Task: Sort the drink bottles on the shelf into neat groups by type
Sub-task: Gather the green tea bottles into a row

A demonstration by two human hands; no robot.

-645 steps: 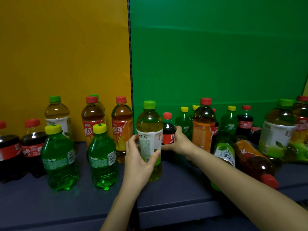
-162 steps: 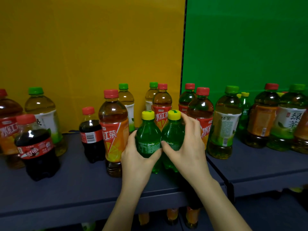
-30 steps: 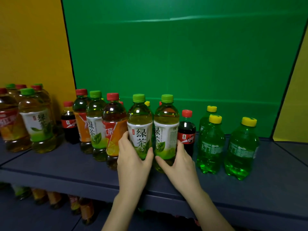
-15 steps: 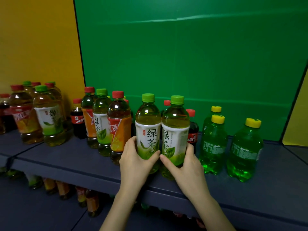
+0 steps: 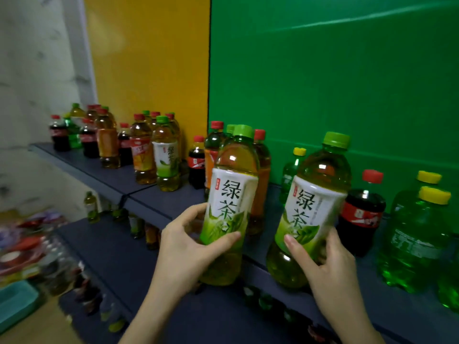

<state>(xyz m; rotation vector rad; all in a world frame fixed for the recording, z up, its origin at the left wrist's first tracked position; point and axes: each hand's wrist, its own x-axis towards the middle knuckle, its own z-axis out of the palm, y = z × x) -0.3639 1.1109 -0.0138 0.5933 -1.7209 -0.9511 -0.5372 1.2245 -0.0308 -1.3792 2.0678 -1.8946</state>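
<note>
My left hand [image 5: 185,247] grips a green tea bottle [image 5: 232,192] with a green cap and a white label, held off the shelf edge and tilted a little right. My right hand [image 5: 323,259] grips a second green tea bottle [image 5: 313,204] of the same kind, also lifted and tilted. The two bottles are apart. Behind them on the dark blue shelf [image 5: 159,207] stand an orange-labelled iced tea bottle [image 5: 260,184], a small cola bottle [image 5: 361,212] and green Sprite bottles [image 5: 417,234].
Further left along the shelf stands a mixed row: a green tea bottle [image 5: 167,160], iced tea bottles [image 5: 142,155] and cola bottles [image 5: 59,132]. A lower shelf [image 5: 104,247] holds several more bottles. A teal bin [image 5: 15,304] sits at bottom left.
Both hands have lifted the two green tea bottles off the shelf and drawn them apart. My view has swung left, and the far left shelf and lower shelf have come into sight.
</note>
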